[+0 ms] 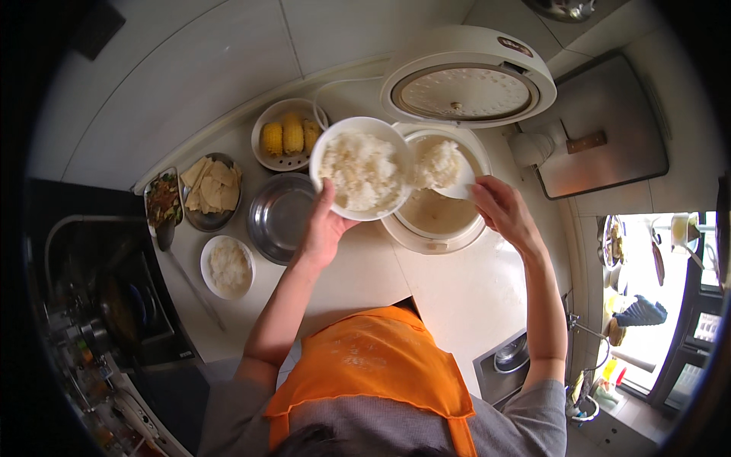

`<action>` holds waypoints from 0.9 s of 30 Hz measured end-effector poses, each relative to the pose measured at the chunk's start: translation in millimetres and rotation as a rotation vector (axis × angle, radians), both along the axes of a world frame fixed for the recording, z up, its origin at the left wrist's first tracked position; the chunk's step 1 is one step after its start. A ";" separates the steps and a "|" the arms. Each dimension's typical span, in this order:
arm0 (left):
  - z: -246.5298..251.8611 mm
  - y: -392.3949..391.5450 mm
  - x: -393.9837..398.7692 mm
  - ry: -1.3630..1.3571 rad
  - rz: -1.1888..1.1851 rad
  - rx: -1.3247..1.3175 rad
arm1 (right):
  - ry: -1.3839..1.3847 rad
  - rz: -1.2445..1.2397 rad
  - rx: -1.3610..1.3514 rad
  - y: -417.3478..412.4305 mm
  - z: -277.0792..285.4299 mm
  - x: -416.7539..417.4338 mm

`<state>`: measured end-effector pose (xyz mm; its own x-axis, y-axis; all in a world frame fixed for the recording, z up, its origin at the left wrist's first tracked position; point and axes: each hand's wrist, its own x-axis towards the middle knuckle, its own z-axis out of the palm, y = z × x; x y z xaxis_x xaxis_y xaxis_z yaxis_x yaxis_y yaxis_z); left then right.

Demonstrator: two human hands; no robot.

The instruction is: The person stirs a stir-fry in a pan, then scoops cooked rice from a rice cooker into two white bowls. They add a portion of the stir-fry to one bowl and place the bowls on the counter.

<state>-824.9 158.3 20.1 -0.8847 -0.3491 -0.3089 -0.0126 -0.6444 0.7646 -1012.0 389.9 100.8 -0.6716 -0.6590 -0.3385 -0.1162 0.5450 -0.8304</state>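
My left hand (324,231) grips a white bowl of cooked rice (361,168) by its lower left rim, thumb on top. A white rice paddle (461,181) is in my right hand (505,214), and a clump of rice (441,164) lies on its blade, just right of the bowl. Both are above the open rice cooker (437,249), whose raised lid (468,94) stands behind. The bowl covers the left part of the cooker. Some rice residue shows in the inner pot (437,214).
Left on the counter (365,285) are an empty steel basin (280,214), corn in a strainer (285,163), a dish of pale slices (214,191), a vegetable dish (164,200) with a ladle (194,280), and another rice bowl (230,267). A stove (114,285) stands far left; a sink (497,365) lies lower right.
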 end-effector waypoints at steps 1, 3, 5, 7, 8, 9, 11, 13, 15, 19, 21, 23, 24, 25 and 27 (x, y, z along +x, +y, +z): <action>0.0 2.8 -3.4 -0.002 -0.032 -0.002 | 0.068 -0.012 -0.020 1.1 9.4 6.8; 9.4 11.6 -10.3 0.009 -0.076 0.019 | 0.260 -0.032 -0.084 1.4 20.9 22.6; 13.8 19.0 -12.6 0.010 -0.131 0.053 | 0.501 -0.050 -0.173 -9.4 24.2 45.0; 14.3 25.4 -16.2 0.020 -0.187 0.062 | 0.718 0.113 -0.090 -16.4 32.3 55.6; 15.5 28.6 -17.9 0.028 -0.210 0.077 | 0.908 0.201 -0.016 -15.0 27.3 56.7; 16.1 30.7 -19.5 0.036 -0.226 0.091 | 1.097 0.295 0.056 -16.1 22.3 56.7; 19.2 34.2 -21.3 0.036 -0.222 0.120 | 1.078 0.257 0.062 -13.4 31.9 66.8; 22.6 37.8 -20.0 0.045 -0.208 0.150 | 1.032 0.250 0.091 -10.2 36.0 71.6; 20.2 39.6 -21.9 0.052 -0.202 0.169 | 0.969 0.283 0.127 -7.6 37.6 68.6; 19.3 41.0 -26.2 0.078 -0.196 0.193 | 0.832 0.130 -0.014 -7.6 42.2 73.3; 19.3 41.7 -25.7 0.056 -0.186 0.209 | 0.620 0.091 -0.116 -2.9 38.5 69.3; 18.7 41.3 -26.6 0.048 -0.167 0.225 | 0.419 -0.001 -0.234 2.4 33.6 68.0; 19.0 41.1 -27.5 0.049 -0.160 0.233 | 0.296 -0.066 -0.279 5.9 30.6 68.2; 19.2 41.1 -28.0 0.050 -0.153 0.241 | 0.236 -0.121 -0.294 9.8 29.2 69.6; 19.5 41.1 -28.1 0.051 -0.133 0.273 | 0.116 -0.230 -0.323 18.5 26.1 72.0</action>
